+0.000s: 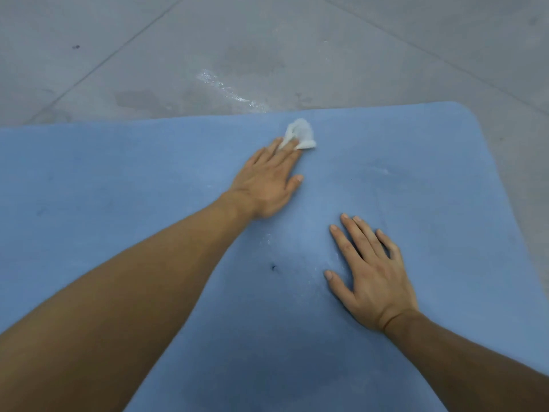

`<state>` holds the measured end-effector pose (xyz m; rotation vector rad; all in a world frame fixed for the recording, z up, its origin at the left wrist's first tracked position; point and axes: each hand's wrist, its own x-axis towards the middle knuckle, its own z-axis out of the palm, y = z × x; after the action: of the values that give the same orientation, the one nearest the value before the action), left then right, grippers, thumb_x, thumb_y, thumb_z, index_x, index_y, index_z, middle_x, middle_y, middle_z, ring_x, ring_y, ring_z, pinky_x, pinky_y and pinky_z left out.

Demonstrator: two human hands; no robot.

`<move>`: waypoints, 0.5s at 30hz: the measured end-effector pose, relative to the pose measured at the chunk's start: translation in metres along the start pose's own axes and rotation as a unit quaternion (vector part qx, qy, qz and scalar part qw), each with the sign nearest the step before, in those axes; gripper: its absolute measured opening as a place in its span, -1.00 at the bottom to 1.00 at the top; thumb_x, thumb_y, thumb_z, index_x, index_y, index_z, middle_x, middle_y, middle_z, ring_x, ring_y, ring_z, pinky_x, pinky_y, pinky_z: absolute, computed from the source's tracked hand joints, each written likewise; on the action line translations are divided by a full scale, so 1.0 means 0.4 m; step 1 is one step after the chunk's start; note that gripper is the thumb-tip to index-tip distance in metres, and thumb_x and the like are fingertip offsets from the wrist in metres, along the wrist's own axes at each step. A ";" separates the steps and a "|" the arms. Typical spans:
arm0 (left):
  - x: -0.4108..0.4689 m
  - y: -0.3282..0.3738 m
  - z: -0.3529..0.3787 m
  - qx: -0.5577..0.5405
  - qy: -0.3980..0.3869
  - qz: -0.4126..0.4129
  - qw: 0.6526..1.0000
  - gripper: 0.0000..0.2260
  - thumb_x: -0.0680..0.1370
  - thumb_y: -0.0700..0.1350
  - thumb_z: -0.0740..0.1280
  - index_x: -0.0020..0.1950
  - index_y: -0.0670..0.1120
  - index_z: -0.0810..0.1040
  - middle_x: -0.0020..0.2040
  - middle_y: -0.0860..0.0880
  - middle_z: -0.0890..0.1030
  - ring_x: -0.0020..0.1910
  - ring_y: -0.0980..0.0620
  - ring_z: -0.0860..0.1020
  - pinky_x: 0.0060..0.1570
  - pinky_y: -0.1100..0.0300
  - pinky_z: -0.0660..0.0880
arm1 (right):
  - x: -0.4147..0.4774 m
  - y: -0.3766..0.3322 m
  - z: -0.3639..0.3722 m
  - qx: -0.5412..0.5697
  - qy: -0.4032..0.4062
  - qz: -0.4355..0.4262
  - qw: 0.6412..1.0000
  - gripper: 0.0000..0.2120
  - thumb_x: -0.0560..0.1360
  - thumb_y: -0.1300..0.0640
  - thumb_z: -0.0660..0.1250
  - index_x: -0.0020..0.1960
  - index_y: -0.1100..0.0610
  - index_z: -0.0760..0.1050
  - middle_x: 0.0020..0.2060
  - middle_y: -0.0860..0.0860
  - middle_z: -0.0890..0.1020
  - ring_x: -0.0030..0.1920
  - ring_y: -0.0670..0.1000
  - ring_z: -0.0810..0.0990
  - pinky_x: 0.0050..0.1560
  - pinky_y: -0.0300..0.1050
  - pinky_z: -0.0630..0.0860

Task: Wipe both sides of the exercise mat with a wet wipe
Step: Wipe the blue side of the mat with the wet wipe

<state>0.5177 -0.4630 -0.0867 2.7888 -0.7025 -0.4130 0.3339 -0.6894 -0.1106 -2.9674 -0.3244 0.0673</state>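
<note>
Our left hand (267, 179) lies stretched across the blue exercise mat (118, 179), fingers straight, pressing the crumpled wet wipe (300, 134) down near the mat's far edge. Flat fingers spread the pressure for rubbing, we reckon. Further right, our right hand (370, 272) rests palm down, fingers relaxed, likely pinning the mat to the grey floor (386, 55). One mat, one wipe, two hands, neither gripping.

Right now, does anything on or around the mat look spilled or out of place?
A shiny wet streak lies on the floor just past the far edge of the mat, near the wet wipe the left hand presses. A dark speck sits on the mat left of the right hand.
</note>
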 end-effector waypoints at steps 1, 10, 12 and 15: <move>-0.014 -0.037 -0.001 -0.007 0.014 -0.027 1.000 -0.43 0.73 0.13 0.03 0.70 0.01 -0.03 0.71 0.07 -0.06 0.68 0.00 -0.08 0.62 0.03 -0.11 | 0.000 -0.001 0.001 0.001 0.000 0.000 1.000 -0.29 0.60 -0.26 0.12 0.66 0.04 0.19 0.67 0.00 0.13 0.66 -0.01 0.07 0.59 0.17 0.13; -0.265 -0.352 -0.021 -0.029 0.116 -0.308 0.944 -0.35 0.68 0.21 0.00 0.69 -0.11 0.07 0.67 -0.14 0.14 0.66 -0.14 0.05 0.60 -0.16 -0.01 | -0.003 -0.001 0.003 0.000 -0.003 -0.002 1.000 -0.29 0.62 -0.27 0.10 0.67 0.03 0.16 0.68 -0.01 0.11 0.67 0.00 0.06 0.59 0.19 0.14; -0.282 -0.332 -0.012 -0.041 0.119 -0.313 0.941 -0.31 0.64 0.23 -0.01 0.69 -0.13 0.07 0.67 -0.17 0.14 0.66 -0.16 0.06 0.60 -0.17 0.00 | -0.001 -0.001 0.005 0.004 -0.002 -0.002 1.000 -0.29 0.61 -0.26 0.10 0.67 0.03 0.17 0.67 -0.01 0.12 0.67 -0.01 0.06 0.59 0.18 0.13; -0.277 -0.223 0.026 -0.036 0.108 -0.219 0.969 -0.29 0.62 0.24 -0.02 0.69 -0.12 0.08 0.69 -0.14 0.10 0.67 -0.14 0.04 0.61 -0.13 0.01 | 0.000 0.000 0.008 0.010 0.005 -0.004 1.000 -0.29 0.60 -0.26 0.11 0.66 0.04 0.20 0.67 0.00 0.15 0.66 0.00 0.09 0.59 0.19 0.15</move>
<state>0.4585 -0.3337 -0.0988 2.8463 -0.0187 -0.1981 0.3335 -0.6888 -0.1137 -2.9462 -0.3315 0.0553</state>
